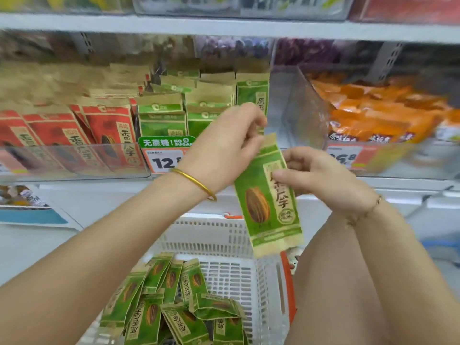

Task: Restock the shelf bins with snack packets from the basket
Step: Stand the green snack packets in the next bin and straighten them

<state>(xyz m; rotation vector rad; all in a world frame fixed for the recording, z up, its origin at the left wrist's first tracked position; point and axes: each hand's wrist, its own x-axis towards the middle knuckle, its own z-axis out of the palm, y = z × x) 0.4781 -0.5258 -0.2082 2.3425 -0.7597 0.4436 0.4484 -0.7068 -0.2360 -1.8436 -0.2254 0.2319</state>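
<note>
At the left of the frame we see red packets in a shelf bin, with green packets in the next. At centre our left hand pinches the top of a packet held upright above the basket. Our right hand grips its right edge, thumb on the front. Orange packets fill the right bin.

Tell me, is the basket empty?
No, a heap of green packets lies in the white basket, below the held packet in the left hand and right hand.
</note>
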